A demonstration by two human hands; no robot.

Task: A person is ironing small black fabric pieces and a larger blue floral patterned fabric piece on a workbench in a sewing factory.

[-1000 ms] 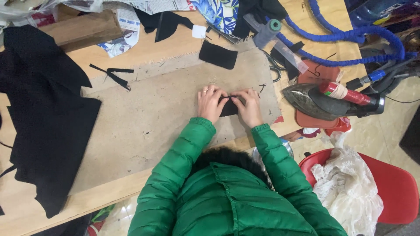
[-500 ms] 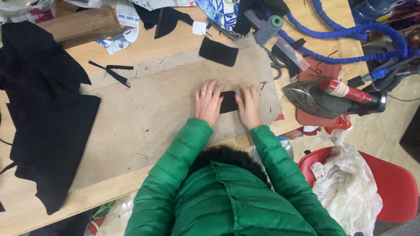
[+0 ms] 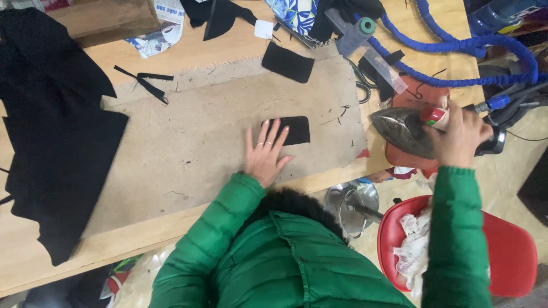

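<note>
Left hand [image 3: 265, 151] flat, fingers spread on black fabric piece [image 3: 291, 130]; right hand [image 3: 456, 137] clamped on iron [image 3: 408, 132] handle, well apart.

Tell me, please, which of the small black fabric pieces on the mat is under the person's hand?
The nearer rectangle, mid-mat, lies under the left hand's fingertips. The other piece sits untouched at the mat's far edge.

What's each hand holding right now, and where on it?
Right hand grips the iron by its handle. Left hand holds nothing; it lies flat, fingers pressing the black fabric piece onto the pad.
</note>
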